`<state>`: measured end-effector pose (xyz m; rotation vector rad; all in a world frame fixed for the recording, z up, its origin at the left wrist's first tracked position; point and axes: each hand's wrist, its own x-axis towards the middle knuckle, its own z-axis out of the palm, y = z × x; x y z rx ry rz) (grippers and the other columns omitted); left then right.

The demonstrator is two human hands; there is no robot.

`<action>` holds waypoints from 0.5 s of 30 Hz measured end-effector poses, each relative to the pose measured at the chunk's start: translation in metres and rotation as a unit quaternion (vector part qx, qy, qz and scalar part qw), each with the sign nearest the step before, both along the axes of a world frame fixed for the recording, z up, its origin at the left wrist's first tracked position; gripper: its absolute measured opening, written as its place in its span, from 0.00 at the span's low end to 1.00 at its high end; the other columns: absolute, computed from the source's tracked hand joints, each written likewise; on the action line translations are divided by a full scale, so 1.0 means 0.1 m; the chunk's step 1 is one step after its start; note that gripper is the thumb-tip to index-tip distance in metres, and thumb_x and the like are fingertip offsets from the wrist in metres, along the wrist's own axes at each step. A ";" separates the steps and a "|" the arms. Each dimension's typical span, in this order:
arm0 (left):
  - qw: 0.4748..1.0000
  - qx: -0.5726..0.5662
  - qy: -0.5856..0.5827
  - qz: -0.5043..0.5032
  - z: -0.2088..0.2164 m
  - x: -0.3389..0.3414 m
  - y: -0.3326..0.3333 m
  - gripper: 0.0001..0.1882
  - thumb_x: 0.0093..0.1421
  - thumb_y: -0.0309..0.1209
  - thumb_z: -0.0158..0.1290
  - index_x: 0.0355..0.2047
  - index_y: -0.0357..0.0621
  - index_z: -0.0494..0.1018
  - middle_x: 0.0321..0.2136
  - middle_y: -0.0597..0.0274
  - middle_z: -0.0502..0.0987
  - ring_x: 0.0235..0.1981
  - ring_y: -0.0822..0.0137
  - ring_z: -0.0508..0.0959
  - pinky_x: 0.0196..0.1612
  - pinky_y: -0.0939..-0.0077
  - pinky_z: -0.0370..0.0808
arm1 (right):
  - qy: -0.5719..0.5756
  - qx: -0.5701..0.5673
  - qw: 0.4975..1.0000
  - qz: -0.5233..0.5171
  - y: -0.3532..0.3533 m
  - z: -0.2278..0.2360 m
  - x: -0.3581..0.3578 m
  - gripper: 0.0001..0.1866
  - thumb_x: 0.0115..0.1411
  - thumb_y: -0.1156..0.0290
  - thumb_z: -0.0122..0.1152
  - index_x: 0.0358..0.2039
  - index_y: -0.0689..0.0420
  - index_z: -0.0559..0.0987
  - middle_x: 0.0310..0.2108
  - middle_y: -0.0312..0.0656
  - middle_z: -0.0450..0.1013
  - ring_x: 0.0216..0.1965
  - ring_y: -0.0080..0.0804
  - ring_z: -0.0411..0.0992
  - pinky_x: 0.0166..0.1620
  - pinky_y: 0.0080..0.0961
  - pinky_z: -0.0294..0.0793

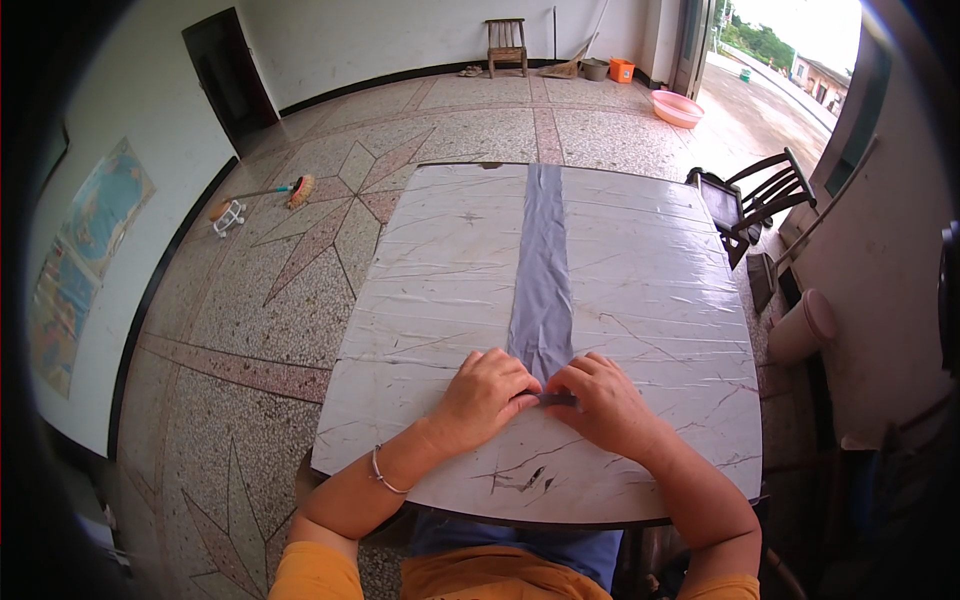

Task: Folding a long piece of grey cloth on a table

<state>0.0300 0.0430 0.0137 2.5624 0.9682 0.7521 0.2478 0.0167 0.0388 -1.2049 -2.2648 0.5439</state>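
Orange sleeves (316, 574), slim silvery bracelet (379, 472)

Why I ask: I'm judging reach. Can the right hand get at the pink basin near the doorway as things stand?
Probably not: the pink basin sits on the floor beyond the table, and the right hand holds the near end of the grey strip.

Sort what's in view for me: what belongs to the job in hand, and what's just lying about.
In use:
- grey strip, near end held in the left hand and right hand
- white table under it

Apparently just lying about:
- brush
- pink basin
- orange bucket
- wooden chair by the far wall
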 end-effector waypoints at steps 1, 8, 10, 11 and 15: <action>1.000 0.000 0.000 -0.001 0.00 0.01 0.00 0.09 0.53 0.31 0.64 0.35 0.48 0.79 0.35 0.67 0.77 0.42 0.62 0.74 0.48 0.65 0.67 | 0.000 0.000 1.000 -0.001 0.00 -0.02 0.01 0.07 0.54 0.72 0.66 0.33 0.57 0.79 0.34 0.41 0.75 0.41 0.42 0.72 0.50 0.36 0.69; 1.000 -0.009 -0.019 0.001 0.06 0.03 -0.02 0.09 0.53 0.31 0.64 0.34 0.49 0.79 0.34 0.68 0.77 0.42 0.63 0.74 0.48 0.66 0.67 | -0.007 0.037 0.999 0.016 0.02 -0.13 0.04 0.09 0.52 0.71 0.68 0.33 0.57 0.79 0.33 0.41 0.75 0.40 0.43 0.71 0.48 0.36 0.70; 1.000 -0.013 -0.006 0.000 0.04 0.01 -0.02 0.09 0.53 0.31 0.64 0.35 0.49 0.79 0.34 0.67 0.77 0.43 0.63 0.73 0.49 0.66 0.67 | -0.001 0.037 0.999 0.022 0.02 -0.09 0.03 0.09 0.52 0.71 0.68 0.33 0.57 0.79 0.33 0.41 0.75 0.40 0.43 0.71 0.48 0.36 0.70; 1.000 -0.013 -0.003 0.001 0.02 0.01 -0.01 0.10 0.52 0.31 0.64 0.35 0.49 0.79 0.34 0.67 0.77 0.43 0.63 0.73 0.49 0.66 0.67 | 0.007 0.026 1.000 0.008 0.01 -0.05 0.01 0.08 0.52 0.71 0.68 0.33 0.57 0.79 0.34 0.42 0.75 0.41 0.43 0.71 0.49 0.36 0.70; 1.000 -0.008 -0.006 -0.001 0.03 0.00 -0.01 0.10 0.52 0.31 0.64 0.34 0.49 0.79 0.35 0.67 0.77 0.43 0.62 0.73 0.49 0.66 0.67 | -0.005 0.021 1.000 0.009 0.01 -0.08 0.02 0.08 0.52 0.72 0.68 0.32 0.57 0.78 0.33 0.42 0.74 0.41 0.43 0.71 0.48 0.37 0.70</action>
